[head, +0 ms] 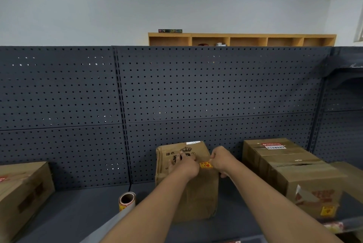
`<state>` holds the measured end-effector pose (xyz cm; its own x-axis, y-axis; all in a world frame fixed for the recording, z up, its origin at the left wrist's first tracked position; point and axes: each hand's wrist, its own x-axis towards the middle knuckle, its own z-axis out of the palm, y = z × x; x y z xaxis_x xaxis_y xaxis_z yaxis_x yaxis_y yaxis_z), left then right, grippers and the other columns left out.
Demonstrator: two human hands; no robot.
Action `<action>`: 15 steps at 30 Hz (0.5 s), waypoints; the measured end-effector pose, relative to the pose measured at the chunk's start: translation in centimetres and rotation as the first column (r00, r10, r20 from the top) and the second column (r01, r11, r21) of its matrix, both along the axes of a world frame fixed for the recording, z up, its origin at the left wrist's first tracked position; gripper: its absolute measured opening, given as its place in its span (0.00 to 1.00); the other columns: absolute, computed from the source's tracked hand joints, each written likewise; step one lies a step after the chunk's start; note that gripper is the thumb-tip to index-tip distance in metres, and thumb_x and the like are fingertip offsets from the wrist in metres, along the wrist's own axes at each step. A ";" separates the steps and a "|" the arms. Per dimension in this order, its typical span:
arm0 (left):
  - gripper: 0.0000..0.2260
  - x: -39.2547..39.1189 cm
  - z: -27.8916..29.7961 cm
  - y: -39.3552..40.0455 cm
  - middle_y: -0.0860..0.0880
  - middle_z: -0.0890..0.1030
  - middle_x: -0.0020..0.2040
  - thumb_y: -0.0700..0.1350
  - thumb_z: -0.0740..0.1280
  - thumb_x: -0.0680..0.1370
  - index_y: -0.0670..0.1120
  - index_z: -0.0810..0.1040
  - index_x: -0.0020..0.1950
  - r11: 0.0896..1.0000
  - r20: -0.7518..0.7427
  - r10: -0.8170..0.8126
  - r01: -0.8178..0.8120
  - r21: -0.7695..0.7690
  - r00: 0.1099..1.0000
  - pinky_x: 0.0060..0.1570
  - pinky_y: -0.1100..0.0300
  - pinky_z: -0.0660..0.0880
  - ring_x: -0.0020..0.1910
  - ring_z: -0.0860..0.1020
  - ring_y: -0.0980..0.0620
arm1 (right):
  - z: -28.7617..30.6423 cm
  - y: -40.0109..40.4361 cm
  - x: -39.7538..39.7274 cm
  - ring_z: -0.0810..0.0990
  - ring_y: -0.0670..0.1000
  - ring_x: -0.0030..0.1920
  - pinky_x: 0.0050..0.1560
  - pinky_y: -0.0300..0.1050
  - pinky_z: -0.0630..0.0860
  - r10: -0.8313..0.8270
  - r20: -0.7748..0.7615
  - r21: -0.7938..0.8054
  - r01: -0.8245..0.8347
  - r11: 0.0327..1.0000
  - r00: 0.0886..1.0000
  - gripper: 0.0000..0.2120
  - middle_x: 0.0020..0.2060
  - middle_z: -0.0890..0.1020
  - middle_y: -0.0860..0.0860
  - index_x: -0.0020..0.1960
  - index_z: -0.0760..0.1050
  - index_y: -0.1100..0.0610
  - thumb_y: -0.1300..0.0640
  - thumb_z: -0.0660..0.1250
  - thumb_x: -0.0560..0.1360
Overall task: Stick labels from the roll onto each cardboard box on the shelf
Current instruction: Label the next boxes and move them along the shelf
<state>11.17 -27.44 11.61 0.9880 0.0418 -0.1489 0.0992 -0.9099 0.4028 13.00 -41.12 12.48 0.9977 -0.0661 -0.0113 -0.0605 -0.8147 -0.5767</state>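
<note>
Three boxes: a middle cardboard box under both hands, a left box cut by the frame edge, and a right box, all on the dark shelf.
Middle box look: tall, brown, creased, standing upright near the pegboard back panel.
Label in hand: a small yellow label with red print, lying on the middle box's top front edge between the two hands.
Left grip: the left hand lies on the box top with fingers spread flat, pressing beside the label's left end.
Right grip: the right hand has curled fingers, pinching the label's right end at the box's corner.
Label roll: the roll lies on its side on the shelf, left of the middle box and apart from it, with a loose strip of backing running toward the front edge.
Open room: bare shelf between the left box and the roll; a narrower gap between the middle box and the right box.
Writing: the middle box top shows a crown mark and the characters "绿色"; other print is hidden by the left hand.
Right box labels: a red-and-white sticker on top and a yellow label on its front face; the text is too small to read.
Behind: a wooden cubby unit above the panel.
</note>
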 end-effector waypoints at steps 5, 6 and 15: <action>0.24 -0.5 -0.3 0.1 0.45 0.44 0.85 0.56 0.46 0.87 0.57 0.55 0.84 1.000 0.022 -0.007 0.007 0.030 1.000 0.80 0.39 0.39 0.83 0.42 0.44 | 0.2 -0.6 -0.2 0.82 0.54 0.42 0.40 0.50 0.85 0.028 -0.015 0.004 -0.028 1.000 0.999 0.06 0.43 0.81 0.55 0.52 0.77 0.57 0.55 0.69 0.80; 0.24 -0.6 -0.3 0.1 0.45 0.44 0.85 0.58 0.45 0.86 0.57 0.55 0.84 0.999 0.031 -0.008 0.007 0.039 0.999 0.80 0.39 0.40 0.83 0.43 0.43 | 0.3 -0.8 -0.3 0.81 0.54 0.40 0.37 0.50 0.84 0.038 -0.025 0.032 -0.037 0.999 0.999 0.08 0.40 0.80 0.55 0.50 0.77 0.57 0.52 0.70 0.79; 0.23 -0.9 -0.1 -0.1 0.45 0.44 0.85 0.55 0.46 0.87 0.56 0.55 0.83 0.998 0.029 -0.025 0.023 0.065 0.999 0.80 0.40 0.39 0.83 0.43 0.42 | 0.5 -1.5 -0.2 0.76 0.50 0.34 0.32 0.43 0.79 0.115 -0.062 0.118 -0.107 0.987 0.991 0.08 0.37 0.77 0.54 0.50 0.78 0.58 0.53 0.70 0.81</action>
<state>10.30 -27.55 11.48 0.9928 0.0265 -0.1167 0.0656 -0.9360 0.3458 12.81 -42.63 12.98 0.9955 0.0509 -0.0806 -0.0155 -0.7477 -0.6639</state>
